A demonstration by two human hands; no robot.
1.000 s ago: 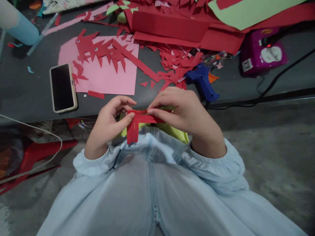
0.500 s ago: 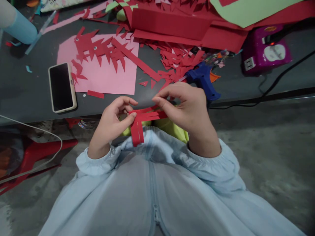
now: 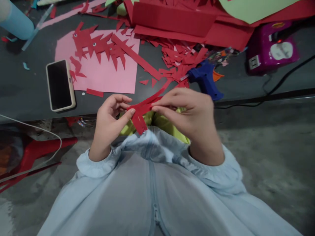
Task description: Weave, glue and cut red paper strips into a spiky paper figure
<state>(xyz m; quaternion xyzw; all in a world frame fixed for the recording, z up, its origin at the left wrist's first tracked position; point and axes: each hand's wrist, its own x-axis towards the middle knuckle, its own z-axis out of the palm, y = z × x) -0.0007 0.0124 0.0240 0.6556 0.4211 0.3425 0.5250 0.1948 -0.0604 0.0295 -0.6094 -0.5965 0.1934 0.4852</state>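
Red strips (image 3: 142, 108), long axis approx. L–R

On the dark grey table (image 3: 22, 91), the flat pink paper sheet (image 3: 113, 80) lies left of centre, with spiky red paper cut-outs (image 3: 85, 39) on it. The flat black-screened phone (image 3: 59, 85) in a pale case lies at its near left corner; the rounded blue-and-white bottle (image 3: 18, 23) is farther back, at far left. Right of the sheet are the small pointed red paper scraps (image 3: 176, 57), with the long folded red paper (image 3: 172, 18) behind them. The blue plastic glue gun (image 3: 205, 77) lies at their right, and the boxy purple plastic power unit (image 3: 270, 52) farther right. The narrow red paper strips (image 3: 141, 108) are between the left hand (image 3: 108, 123) and right hand (image 3: 190, 113), before the sheet.
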